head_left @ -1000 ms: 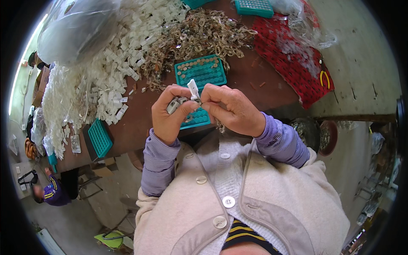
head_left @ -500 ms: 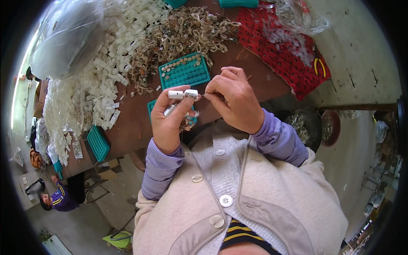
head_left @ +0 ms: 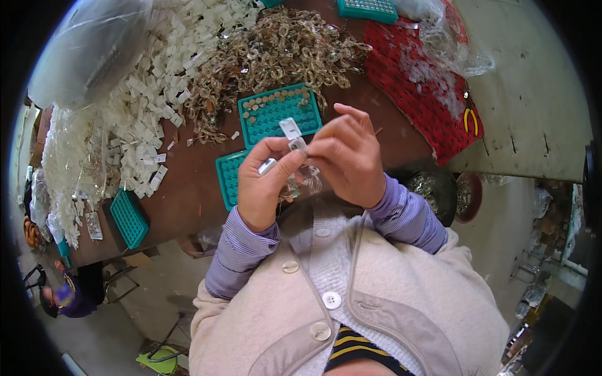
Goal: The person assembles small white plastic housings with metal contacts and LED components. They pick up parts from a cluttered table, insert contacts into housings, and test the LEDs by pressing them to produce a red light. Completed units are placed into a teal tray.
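Note:
My left hand [head_left: 263, 191] pinches a small white plastic case with its hinged lid [head_left: 290, 128] swung up. A second white piece [head_left: 267, 166] is tucked against the fingers of the same hand. My right hand [head_left: 351, 156] closes its thumb and forefinger at the right side of the case; what lies between those fingertips is too small to make out. Below the case hangs a loop of thin clear wire [head_left: 307, 182]. Just beyond the hands lies a teal tray [head_left: 276, 131] with rows of small round discs along its far side and left.
Another teal tray [head_left: 229, 178] lies left of my hand, and one more [head_left: 130, 219] near the table's left edge. Heaps of white cases [head_left: 150, 94] and coiled clear wires [head_left: 269, 53] cover the far side. Yellow-handled pliers [head_left: 470, 119] rest on red cloth [head_left: 407, 81]. A person [head_left: 75, 294] is at far left.
The white case has turned so its lid points up. My right hand has moved in to the case, where before it was pulling a thin strand off to the right. The view has shifted slightly.

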The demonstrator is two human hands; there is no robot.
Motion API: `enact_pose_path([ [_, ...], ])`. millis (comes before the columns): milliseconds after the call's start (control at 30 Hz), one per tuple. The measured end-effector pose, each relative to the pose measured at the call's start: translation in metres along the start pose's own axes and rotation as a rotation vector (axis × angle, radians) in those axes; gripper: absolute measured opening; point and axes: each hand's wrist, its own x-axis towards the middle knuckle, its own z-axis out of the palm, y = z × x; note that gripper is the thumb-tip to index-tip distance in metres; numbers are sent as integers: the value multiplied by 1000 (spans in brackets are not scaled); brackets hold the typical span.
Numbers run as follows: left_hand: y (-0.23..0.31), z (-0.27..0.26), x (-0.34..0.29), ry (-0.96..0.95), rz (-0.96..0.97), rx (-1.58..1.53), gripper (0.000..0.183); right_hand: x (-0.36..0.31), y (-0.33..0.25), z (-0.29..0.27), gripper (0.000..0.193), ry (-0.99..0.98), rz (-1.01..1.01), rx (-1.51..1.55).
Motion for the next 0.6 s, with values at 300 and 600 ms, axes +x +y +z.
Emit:
enact_pose_path([
  [300, 7, -32, 20, 36, 18, -287, 28, 41, 67, 30, 13, -185, 0, -239],
  [600, 6, -37, 14, -7, 3, -329, 29, 43, 64, 30, 8, -189, -10, -128],
])
